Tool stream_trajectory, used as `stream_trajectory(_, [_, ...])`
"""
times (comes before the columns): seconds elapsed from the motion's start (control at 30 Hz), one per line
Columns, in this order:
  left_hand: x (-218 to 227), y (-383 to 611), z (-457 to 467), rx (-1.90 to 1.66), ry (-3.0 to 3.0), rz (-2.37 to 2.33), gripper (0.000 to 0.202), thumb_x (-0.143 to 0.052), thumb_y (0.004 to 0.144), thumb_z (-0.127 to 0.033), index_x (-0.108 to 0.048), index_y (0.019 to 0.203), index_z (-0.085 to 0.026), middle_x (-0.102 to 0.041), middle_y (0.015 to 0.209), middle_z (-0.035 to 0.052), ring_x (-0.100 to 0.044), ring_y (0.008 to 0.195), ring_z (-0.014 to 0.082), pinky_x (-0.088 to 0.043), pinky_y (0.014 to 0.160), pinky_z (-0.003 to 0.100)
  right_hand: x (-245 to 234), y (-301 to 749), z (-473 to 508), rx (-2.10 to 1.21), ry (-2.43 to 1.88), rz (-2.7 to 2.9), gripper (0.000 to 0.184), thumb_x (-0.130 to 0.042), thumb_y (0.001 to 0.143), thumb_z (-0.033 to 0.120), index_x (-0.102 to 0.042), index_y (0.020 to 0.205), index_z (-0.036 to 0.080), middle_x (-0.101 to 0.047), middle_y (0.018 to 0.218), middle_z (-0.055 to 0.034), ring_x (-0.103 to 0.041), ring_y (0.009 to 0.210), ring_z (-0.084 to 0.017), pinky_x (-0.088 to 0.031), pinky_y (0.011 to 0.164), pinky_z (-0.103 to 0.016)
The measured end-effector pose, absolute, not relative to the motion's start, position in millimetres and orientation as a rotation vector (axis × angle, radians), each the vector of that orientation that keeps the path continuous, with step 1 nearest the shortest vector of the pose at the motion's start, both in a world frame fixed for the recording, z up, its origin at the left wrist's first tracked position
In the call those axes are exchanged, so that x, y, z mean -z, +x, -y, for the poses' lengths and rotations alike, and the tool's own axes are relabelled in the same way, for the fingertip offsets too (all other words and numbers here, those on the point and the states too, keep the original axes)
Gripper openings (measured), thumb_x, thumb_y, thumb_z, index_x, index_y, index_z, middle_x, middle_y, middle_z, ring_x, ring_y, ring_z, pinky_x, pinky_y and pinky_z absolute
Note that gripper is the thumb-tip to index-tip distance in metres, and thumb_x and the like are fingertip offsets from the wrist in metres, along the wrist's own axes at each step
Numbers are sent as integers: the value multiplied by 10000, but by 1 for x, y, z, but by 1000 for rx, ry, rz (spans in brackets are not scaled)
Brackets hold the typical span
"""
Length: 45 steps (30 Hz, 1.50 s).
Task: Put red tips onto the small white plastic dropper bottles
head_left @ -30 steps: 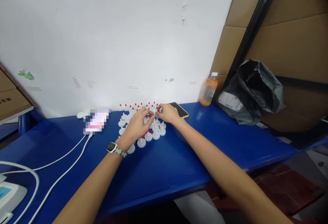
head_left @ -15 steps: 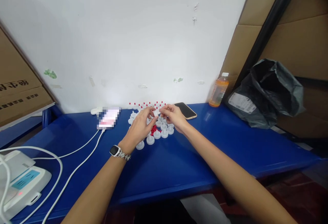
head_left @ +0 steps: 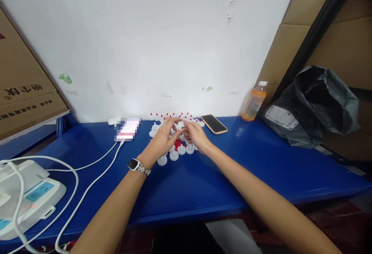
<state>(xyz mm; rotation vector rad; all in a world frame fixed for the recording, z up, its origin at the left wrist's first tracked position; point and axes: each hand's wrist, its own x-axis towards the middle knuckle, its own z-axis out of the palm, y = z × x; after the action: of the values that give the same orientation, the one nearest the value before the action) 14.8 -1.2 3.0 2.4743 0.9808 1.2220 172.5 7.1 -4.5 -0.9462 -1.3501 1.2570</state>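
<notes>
The person's left hand (head_left: 164,138) holds a white cap (head_left: 180,125) between the thumb and the fingers, just above the blue table (head_left: 203,184). The right hand (head_left: 198,136) meets this cap from the other side with its fingers bent together; whether they pinch some small piece, one cannot tell. Under and around the hands stand other white caps (head_left: 173,155), near a small heap of red tips (head_left: 177,144). Behind, along the wall (head_left: 162,45), stand caps with red tops (head_left: 157,116). A dark-screened phone (head_left: 214,124) lies at the right.
</notes>
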Motion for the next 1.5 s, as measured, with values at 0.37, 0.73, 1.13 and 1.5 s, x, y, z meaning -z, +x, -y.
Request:
stream_trajectory(0.37, [-12,19,5,-1286,2248,-987,287,-521,962,-427,-540,1140,-203,-625,913,29,-571,779,151,-461,712,274,6,168,-6,-750,-977,1500,620,-340,894,751,-357,562,227,-352,488,29,-334,471,-111,-280,463,-261])
stream_trajectory(0.73, [-13,24,2,-1229,1901,-896,449,-419,955,-588,-540,804,-183,-496,702,-4,-485,647,131,-432,603,261,0,163,7,-508,-1024,1542,596,-308,957,644,-316,538,221,-354,480,21,-324,484,-107,-250,494,-281])
stream_trajectory(1.13, [-21,3,9,-1269,2795,-830,310,-504,979,-270,-509,1286,-231,-560,1183,104,-524,1139,233,-454,1012,435,-8,157,6,-1333,-892,1082,459,-543,871,550,-324,617,236,-233,479,98,-199,398,-63,-193,359,-198])
stream_trajectory(1.5, [-16,13,5,-1414,2294,-958,256,-470,991,-388,-586,1110,-193,-559,780,7,-535,704,141,-459,684,281,1,163,0,-752,-1031,1264,537,-382,943,572,-328,533,230,-319,461,41,-301,437,-97,-259,440,-254])
